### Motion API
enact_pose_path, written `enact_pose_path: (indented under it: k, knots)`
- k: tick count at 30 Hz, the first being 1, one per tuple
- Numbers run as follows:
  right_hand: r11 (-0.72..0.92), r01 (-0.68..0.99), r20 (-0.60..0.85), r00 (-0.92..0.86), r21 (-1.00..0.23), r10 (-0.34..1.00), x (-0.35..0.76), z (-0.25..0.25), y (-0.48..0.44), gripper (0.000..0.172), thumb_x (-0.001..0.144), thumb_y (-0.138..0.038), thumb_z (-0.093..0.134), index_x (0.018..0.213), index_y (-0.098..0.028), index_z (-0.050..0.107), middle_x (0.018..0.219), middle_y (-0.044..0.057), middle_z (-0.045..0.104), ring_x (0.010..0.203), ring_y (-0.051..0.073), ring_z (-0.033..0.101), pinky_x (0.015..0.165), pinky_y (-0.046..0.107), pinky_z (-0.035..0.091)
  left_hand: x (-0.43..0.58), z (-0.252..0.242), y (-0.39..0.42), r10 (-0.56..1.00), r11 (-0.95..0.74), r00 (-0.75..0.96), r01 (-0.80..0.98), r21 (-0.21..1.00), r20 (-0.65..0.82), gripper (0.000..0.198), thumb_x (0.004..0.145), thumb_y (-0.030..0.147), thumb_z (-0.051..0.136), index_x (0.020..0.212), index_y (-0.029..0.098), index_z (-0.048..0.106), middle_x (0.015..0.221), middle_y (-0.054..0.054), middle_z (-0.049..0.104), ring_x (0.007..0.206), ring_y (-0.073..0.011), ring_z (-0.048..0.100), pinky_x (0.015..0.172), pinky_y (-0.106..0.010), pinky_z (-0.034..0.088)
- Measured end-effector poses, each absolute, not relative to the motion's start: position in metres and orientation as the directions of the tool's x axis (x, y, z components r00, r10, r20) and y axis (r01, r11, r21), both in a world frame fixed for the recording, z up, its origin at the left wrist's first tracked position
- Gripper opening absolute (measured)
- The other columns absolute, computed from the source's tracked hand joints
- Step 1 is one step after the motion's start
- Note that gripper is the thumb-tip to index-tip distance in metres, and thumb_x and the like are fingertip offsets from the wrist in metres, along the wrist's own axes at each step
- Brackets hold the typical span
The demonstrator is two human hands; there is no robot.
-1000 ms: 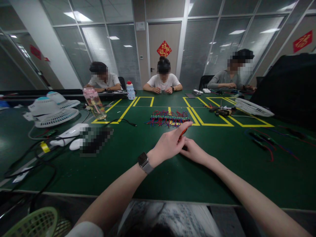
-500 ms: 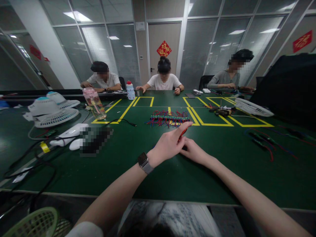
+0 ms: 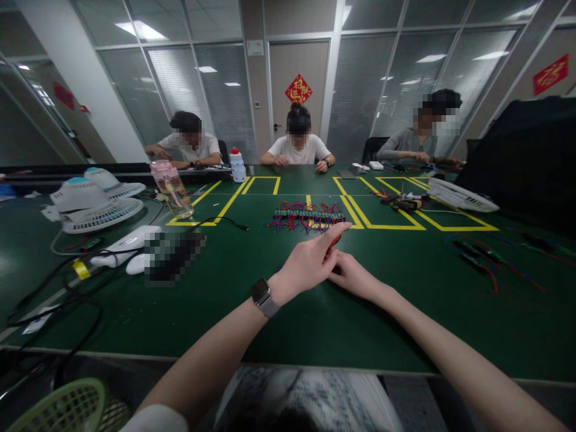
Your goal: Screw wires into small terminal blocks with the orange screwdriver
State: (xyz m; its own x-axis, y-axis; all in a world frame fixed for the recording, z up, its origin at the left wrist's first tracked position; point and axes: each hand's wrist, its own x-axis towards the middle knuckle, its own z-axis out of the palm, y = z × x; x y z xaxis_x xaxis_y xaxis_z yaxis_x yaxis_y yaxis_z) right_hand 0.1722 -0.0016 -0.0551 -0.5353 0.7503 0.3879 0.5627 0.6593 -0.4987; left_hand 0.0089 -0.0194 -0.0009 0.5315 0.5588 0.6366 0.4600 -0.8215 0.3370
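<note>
My left hand (image 3: 306, 263), with a watch (image 3: 261, 294) on its wrist, is closed over the table in front of me, its thumb stretched forward. A curved red piece (image 3: 333, 242) shows between thumb and fingers; the rest is hidden, so I cannot tell its kind. Against the left hand's fingertips rests my right hand (image 3: 355, 275), its fingers bent and pressed together; what they pinch, if anything, is hidden. Just beyond the hands lies a row of small green circuit boards (image 3: 310, 215) with many red and blue wires.
More wired boards (image 3: 479, 255) lie on the right, near a white keyboard (image 3: 463, 196). At left are fans (image 3: 103, 213), a pink-lidded bottle (image 3: 173, 189), a white device (image 3: 128, 243) and black cables (image 3: 85, 294). Yellow tape (image 3: 396, 227) marks the green table. Three people sit opposite.
My hands hold the same place and pose. Across the table, the middle person's hand on the left side has come inward, and the person at left has shifted their head slightly.
</note>
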Motion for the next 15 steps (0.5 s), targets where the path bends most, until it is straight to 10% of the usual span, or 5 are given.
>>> enact_pose_path:
  k: [15]
  knots:
    - [0.675,0.53,0.392,-0.554,-0.513,0.734,0.1737,-0.0578,0.0002,0.011,0.082,-0.018,0.059,0.09,-0.016,0.067,0.095,0.009,0.064,0.086,0.021,0.061,0.079,0.034,0.05,0.0081,0.0034,-0.022,0.586,-0.801,0.503,0.478,0.36,0.635,0.051,0.092,0.019,0.039,0.141,0.024,0.023,0.111,-0.007,0.064,0.076,-0.0145,0.064,0.071,-0.028,0.052]
